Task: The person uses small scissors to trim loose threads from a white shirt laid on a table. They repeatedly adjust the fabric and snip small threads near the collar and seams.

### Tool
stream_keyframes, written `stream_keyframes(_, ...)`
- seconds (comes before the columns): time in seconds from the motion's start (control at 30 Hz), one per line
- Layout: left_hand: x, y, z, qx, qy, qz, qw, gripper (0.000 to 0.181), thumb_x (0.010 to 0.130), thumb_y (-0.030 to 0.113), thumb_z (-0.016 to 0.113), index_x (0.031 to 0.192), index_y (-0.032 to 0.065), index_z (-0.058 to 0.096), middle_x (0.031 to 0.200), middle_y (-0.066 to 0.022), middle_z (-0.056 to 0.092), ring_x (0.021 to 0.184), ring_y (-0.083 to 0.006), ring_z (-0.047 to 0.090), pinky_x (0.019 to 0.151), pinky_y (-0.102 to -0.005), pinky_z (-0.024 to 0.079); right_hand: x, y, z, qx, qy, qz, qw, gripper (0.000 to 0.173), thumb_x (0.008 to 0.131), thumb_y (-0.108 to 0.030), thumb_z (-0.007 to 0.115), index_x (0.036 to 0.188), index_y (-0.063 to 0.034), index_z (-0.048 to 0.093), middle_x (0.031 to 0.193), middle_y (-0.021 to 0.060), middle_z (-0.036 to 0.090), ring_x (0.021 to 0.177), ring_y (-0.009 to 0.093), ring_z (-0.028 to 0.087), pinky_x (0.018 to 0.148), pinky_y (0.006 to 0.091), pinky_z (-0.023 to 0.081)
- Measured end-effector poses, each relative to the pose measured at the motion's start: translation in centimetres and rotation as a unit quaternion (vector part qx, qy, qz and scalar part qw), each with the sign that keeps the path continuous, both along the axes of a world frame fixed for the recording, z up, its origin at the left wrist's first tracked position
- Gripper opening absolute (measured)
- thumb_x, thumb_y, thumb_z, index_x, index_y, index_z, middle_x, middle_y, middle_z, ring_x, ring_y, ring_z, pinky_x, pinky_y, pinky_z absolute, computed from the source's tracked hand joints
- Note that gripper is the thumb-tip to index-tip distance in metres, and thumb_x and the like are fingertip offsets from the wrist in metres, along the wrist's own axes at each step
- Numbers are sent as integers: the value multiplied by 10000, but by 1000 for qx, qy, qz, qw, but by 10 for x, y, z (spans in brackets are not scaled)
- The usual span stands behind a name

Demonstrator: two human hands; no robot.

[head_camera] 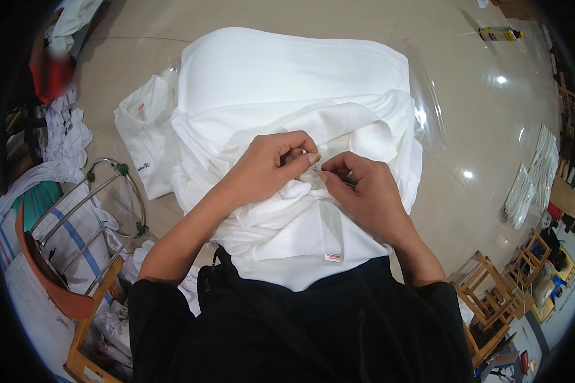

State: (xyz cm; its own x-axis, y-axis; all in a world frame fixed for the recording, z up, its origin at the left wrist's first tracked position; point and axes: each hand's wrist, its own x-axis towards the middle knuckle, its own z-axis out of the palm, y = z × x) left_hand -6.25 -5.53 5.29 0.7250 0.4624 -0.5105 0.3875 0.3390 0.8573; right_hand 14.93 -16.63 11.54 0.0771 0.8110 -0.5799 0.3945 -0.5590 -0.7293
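A white cloth garment [287,225] lies bunched over my lap and the pile of white cloth [292,67] before me. My left hand [278,163] has its thumb and forefinger pinched together at a gathered bit of the garment; a thread there would be too fine to make out. Just to its right, my right hand [369,191] pinches at the same spot. A small dark tool [350,182] shows in its curled fingers, mostly hidden, so its kind is unclear. Near my waist, a small label [333,257] with writing sits on the garment's edge.
A folded white shirt [148,139] lies on the tiled floor at left, clear plastic film [429,105] at right. Left are a metal-framed chair [100,191] and a person in red [52,76]. Wooden stools [488,287], packed bundles [532,182] and a bottle [499,34] stand right.
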Motion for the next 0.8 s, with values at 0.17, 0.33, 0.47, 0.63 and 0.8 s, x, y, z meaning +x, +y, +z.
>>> stream_keyframes(0.17, 1, -2, 0, 9, -10, 23, 1000, 150, 1108, 164, 757, 1070, 21, 780, 754, 33, 622, 710, -55, 485, 642, -275, 395, 0, -2, -7, 18, -3, 4, 1000, 216, 1081, -124, 782, 1180, 67, 797, 993, 145, 856, 907, 156, 801, 857, 325, 641)
stream_keyframes(0.33, 1, -2, -1, 16, -5, 19, 1000, 150, 1115, 158, 751, 1070, 17, 779, 761, 31, 633, 719, -54, 503, 650, -272, 405, -1, -4, -10, 23, 3, -4, 1000, 209, 1072, -129, 775, 1163, 58, 794, 1000, 174, 854, 910, 228, 818, 854, 358, 642)
stream_keyframes(0.47, 1, -3, 1, 21, -3, 19, 1000, 152, 1118, 154, 747, 1074, 11, 776, 771, 23, 641, 730, -54, 519, 658, -274, 416, -2, -3, -9, 27, 7, -4, 1000, 213, 1060, -170, 772, 1135, 28, 795, 1018, 219, 851, 926, 361, 842, 858, 426, 643)
stream_keyframes(0.63, 1, -3, 2, 27, -5, 18, 999, 160, 1120, 158, 753, 1078, 6, 774, 788, 13, 657, 742, -58, 537, 667, -275, 430, -3, -4, -12, 49, 8, -9, 999, 221, 1055, -171, 779, 1129, 37, 794, 1024, 225, 852, 920, 366, 845, 847, 428, 646)
stream_keyframes(0.8, 2, -2, 2, 26, -5, 17, 1000, 161, 1123, 161, 753, 1087, 4, 770, 802, 4, 683, 756, -58, 578, 683, -269, 463, -3, -1, -10, 40, 4, -1, 999, 236, 1055, -180, 780, 1131, 43, 792, 1021, 227, 853, 914, 372, 845, 841, 430, 645)
